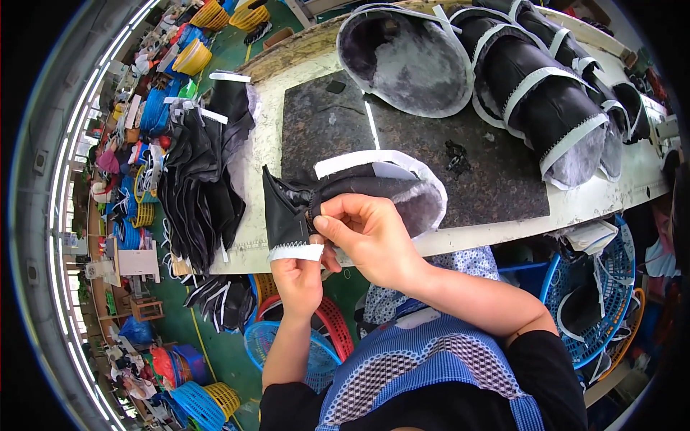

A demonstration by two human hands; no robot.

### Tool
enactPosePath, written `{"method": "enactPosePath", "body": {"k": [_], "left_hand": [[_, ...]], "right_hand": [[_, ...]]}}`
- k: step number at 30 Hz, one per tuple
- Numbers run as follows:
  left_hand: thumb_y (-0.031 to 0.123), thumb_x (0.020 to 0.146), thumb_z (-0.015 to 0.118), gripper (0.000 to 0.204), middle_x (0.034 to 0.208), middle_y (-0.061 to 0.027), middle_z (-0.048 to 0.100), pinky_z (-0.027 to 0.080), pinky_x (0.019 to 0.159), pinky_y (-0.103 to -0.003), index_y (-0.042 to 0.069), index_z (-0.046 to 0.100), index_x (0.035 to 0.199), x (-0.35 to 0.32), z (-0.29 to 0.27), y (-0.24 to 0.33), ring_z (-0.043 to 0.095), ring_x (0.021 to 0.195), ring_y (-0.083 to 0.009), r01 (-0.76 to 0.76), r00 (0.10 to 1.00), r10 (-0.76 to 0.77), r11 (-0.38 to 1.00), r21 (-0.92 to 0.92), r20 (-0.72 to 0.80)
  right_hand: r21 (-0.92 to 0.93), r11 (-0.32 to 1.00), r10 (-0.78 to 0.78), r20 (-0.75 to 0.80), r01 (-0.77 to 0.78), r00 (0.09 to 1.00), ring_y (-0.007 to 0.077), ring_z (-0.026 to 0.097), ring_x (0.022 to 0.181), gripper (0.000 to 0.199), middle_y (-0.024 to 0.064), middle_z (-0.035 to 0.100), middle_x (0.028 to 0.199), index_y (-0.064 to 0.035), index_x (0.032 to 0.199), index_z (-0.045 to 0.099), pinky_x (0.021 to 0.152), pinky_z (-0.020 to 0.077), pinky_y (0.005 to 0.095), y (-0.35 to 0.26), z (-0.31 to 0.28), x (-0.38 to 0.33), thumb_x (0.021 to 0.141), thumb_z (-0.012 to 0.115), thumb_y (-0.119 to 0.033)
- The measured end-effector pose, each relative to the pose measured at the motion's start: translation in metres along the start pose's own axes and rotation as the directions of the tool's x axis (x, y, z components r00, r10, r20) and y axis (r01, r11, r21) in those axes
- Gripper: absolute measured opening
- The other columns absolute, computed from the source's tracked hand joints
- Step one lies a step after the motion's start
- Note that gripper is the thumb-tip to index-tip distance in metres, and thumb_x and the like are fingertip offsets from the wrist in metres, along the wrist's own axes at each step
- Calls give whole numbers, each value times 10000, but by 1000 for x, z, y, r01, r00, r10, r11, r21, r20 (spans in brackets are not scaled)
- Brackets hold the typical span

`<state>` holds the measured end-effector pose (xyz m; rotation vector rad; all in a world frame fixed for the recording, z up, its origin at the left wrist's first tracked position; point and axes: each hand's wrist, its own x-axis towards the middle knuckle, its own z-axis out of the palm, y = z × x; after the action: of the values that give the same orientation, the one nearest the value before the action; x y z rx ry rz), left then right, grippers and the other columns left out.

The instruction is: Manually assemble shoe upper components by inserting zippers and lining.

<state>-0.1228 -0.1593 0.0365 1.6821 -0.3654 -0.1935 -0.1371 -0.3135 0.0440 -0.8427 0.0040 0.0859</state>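
In front of me is a black boot upper [282, 205] with a zigzag-stitched white strip [296, 252] along its lower edge. My left hand [298, 284] grips that edge from below, with part of its fingers behind the material. Pinched closed, my right hand [370, 241] holds the upper at a dark seam or zip edge, thumb against forefinger. The same upper extends to the right behind my right hand, where its grey fuzzy lining [424, 208] and white rim show. What lies between the right fingertips is too small to make out.
A dark stone slab [489, 179] is set in the white worktable [262, 151]. A stack of black leather pieces [198, 172] hangs over the left edge. Lined boot uppers [560, 100] lie at the far right. Blue baskets [586, 287] and a red one [334, 323] stand below.
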Motion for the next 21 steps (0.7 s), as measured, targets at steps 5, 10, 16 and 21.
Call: {"method": "enactPosePath", "body": {"k": [5,10,16,21], "left_hand": [[2,898,597,91,825,-60,655,467,635,-227,-37,632,973,0,9,-11,604,707,-107,-247,949,294,918,309,-116],[-16,873,605,133,898,-73,669,506,703,-243,-44,636,999,10,-3,-21,630,766,-122,-456,828,560,634,624,35],[-26,881,628,28,773,-61,658,502,596,-250,-34,654,886,11,18,2,622,686,-112,-98,986,100,995,15,-134],[-38,842,655,89,871,-100,680,554,619,-300,-29,663,930,7,20,-2,643,743,-151,-67,989,29,964,-257,-147]], "right_hand": [[-334,943,-42,-122,-1,992,64,593,739,116,60,654,828,67,991,638,643,495,221,-2,-4,-3,918,596,-12],[-589,802,-173,-65,102,983,74,594,740,136,75,655,859,73,1003,645,646,490,246,-12,-11,-7,888,616,6],[-527,830,-271,-96,182,958,185,628,712,156,152,645,854,77,992,642,632,489,299,-15,-13,-9,860,614,-1],[-616,754,-341,-74,226,937,258,661,711,171,196,644,849,77,1001,639,634,497,327,-16,-12,-13,857,593,-2]]}}
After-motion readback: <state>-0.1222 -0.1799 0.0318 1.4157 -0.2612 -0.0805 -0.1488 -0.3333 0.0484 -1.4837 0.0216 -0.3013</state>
